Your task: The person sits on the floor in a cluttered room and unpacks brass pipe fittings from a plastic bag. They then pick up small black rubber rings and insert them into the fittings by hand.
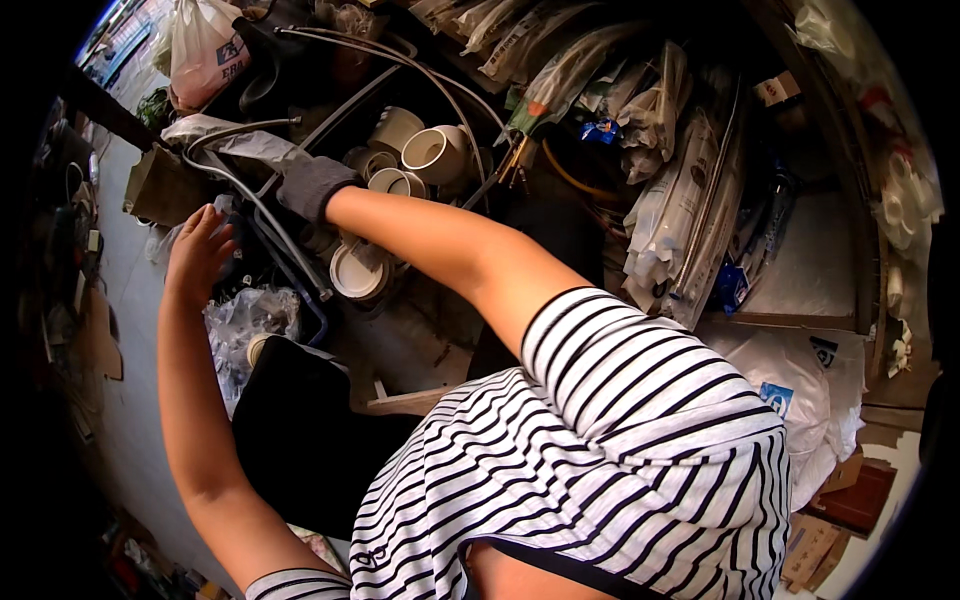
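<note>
My left hand is bare and raised at the left, beside a dark crate. Its fingers are stretched out and slightly apart, with nothing I can make out in them. Across the crate reaches my right hand in a dark grey glove; its fingers are hidden. Next to the glove lie a whitish plastic sheet and a braided metal hose, which curves down past the hand. White pipe fittings sit just right of the glove, and a round white one lies below it.
Long plastic-wrapped bundles lean at the upper right. A crumpled clear bag is below my left hand, near a cardboard box. A tied plastic bag stands at the back left. More plastic bags lie at my right.
</note>
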`<control>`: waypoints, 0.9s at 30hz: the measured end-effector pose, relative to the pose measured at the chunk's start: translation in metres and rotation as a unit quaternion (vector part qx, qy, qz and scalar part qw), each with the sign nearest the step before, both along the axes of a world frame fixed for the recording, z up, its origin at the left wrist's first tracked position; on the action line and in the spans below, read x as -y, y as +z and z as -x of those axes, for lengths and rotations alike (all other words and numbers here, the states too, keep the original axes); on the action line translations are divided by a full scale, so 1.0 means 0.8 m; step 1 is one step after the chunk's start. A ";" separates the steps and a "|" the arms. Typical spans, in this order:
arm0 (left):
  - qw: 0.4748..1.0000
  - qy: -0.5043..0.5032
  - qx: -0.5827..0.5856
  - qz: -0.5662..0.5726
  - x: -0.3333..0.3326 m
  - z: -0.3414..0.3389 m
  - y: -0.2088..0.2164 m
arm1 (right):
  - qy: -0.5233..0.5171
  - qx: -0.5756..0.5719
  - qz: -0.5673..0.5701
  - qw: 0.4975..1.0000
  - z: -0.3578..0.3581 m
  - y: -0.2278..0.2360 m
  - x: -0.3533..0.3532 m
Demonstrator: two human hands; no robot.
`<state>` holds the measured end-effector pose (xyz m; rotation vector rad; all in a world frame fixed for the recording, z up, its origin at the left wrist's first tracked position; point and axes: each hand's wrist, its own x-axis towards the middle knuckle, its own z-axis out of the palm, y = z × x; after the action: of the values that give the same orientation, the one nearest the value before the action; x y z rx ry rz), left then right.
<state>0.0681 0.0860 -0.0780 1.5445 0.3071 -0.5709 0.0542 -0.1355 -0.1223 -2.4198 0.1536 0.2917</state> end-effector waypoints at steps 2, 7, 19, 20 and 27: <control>1.000 0.010 -0.015 -0.020 -0.003 0.005 0.005 | -0.020 -0.048 0.059 0.997 0.013 -0.001 0.014; 0.999 -0.036 0.007 -0.016 -0.044 0.007 -0.002 | 0.224 0.298 0.285 0.883 0.031 0.065 0.060; 0.998 -0.027 0.029 -0.048 -0.072 0.044 0.038 | 0.139 0.358 0.276 0.881 0.057 0.028 0.183; 0.999 -0.028 0.031 -0.035 -0.080 0.045 0.036 | 0.145 0.261 0.323 0.898 0.071 0.021 0.175; 0.992 -0.039 0.109 -0.057 -0.123 0.074 0.065 | 0.390 -0.287 0.299 0.822 0.209 -0.012 0.129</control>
<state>0.0087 0.1846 -0.0260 1.7188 0.1135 -0.4466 -0.1131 -0.2385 -0.1318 -2.8010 -0.5936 1.5516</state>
